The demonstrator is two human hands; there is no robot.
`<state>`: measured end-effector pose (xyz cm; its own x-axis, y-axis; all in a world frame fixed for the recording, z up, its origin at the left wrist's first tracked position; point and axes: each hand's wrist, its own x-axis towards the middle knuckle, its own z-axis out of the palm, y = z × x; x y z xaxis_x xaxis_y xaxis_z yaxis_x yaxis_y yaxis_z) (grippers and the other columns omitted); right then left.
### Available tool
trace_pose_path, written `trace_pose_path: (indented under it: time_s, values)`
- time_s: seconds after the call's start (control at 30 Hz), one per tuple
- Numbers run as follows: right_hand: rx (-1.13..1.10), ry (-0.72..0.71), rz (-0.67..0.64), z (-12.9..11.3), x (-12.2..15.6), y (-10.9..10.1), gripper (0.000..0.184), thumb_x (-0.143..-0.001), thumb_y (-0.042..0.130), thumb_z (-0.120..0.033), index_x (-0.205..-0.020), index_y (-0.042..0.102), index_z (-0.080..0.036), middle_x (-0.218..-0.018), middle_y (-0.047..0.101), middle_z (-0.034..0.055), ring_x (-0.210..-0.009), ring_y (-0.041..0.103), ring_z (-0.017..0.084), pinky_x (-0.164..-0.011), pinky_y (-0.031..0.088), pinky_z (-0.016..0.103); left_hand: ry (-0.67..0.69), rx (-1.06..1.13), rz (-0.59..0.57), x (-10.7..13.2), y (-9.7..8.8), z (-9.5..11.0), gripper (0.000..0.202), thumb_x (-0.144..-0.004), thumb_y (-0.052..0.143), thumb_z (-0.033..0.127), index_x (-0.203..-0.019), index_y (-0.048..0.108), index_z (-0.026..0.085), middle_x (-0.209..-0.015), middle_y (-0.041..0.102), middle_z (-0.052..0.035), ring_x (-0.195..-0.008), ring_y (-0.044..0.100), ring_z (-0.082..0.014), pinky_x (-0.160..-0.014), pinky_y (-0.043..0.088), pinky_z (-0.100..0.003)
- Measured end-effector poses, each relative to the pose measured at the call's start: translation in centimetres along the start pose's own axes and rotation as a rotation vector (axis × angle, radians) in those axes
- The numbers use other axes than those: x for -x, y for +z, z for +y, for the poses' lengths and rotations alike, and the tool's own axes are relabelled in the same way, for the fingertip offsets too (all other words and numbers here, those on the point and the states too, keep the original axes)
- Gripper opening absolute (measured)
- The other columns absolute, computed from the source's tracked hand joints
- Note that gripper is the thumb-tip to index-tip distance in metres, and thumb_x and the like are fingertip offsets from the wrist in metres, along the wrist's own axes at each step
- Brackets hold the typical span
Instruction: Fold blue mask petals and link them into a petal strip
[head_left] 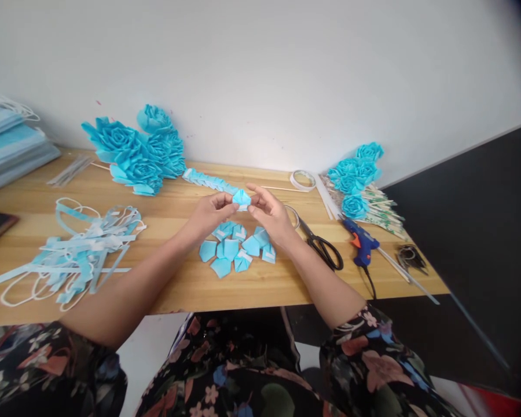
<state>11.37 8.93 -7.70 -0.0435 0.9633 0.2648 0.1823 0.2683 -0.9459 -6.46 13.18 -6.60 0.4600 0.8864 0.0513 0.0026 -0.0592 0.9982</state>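
Note:
Between my two hands is a folded blue petal (242, 199) with a pale strip along its lower edge. My left hand (215, 209) pinches its left side, and my right hand (269, 213) grips its right side with thumb and fingers. Below them on the table lie several loose folded petals (231, 249), some showing white strips. Just behind my hands, a row of overlapping folded petals (211, 181) runs toward the large blue flowers (139, 147). Black-handled scissors (323, 246) lie right of my right hand, near a roll of tape (294, 216).
Cut-off strips and ear loops (87, 249) are heaped on the left, below a stack of face masks (13, 145). A blue glue gun (362, 240), smaller blue flowers (356, 174) and another tape roll (303, 180) are on the right. A wall borders the wooden table (173, 295).

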Motion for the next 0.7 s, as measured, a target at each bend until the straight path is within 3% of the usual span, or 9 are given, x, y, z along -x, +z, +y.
trace_pose_path:
  time_s: [0.3,0.7]
  values:
    - [0.054,0.006,-0.019,-0.20,0.12,0.08,0.050,-0.081,0.065,-0.029,-0.130,0.058,-0.022,-0.090,0.065,0.0007,-0.086,0.061,0.017,-0.089,0.050,0.036,-0.001,-0.119,-0.047,-0.06,-0.04,-0.21,0.029,-0.071,0.063,0.044,-0.074,0.059,0.016,-0.064,0.050,0.0035,-0.057,0.040,-0.0090,-0.055,0.030,-0.025]
    - [0.098,-0.026,0.045,0.13,0.04,-0.13,0.050,-0.082,0.063,-0.029,-0.131,0.060,-0.023,-0.084,0.058,-0.0010,-0.083,0.057,0.015,-0.086,0.049,0.033,0.067,-0.219,-0.080,-0.09,-0.09,-0.24,0.033,-0.080,0.054,0.049,-0.070,0.050,0.018,-0.063,0.048,0.0029,-0.059,0.043,-0.0109,-0.056,0.034,-0.025]
